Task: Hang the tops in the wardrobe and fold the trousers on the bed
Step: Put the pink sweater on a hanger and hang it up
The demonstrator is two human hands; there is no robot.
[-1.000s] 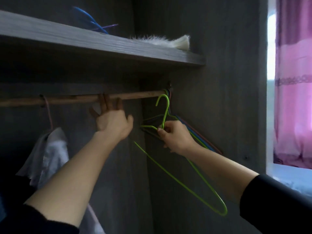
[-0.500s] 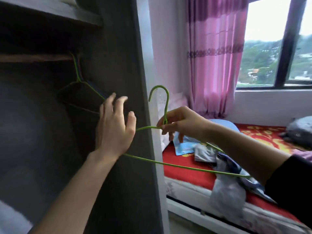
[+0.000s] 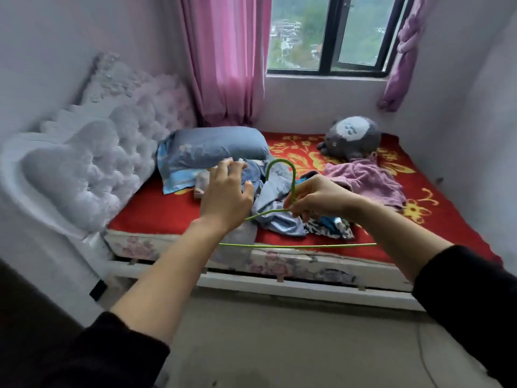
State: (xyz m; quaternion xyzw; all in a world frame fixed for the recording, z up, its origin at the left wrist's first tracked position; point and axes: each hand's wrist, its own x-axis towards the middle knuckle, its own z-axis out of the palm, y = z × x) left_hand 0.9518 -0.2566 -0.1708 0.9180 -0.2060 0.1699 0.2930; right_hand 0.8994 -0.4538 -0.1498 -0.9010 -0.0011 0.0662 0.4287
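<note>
right hand: grip pinches green hanger at neck.
left hand: grip apart, empty.
hanger end: hidden behind right forearm.
clothes pile: on bed, partly hidden by hands.

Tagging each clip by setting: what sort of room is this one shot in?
A bedroom, probably in a home: a bed with a tufted headboard and blue pillow, loose clothes heaped on it, and a pink curtain beside the window.
</note>
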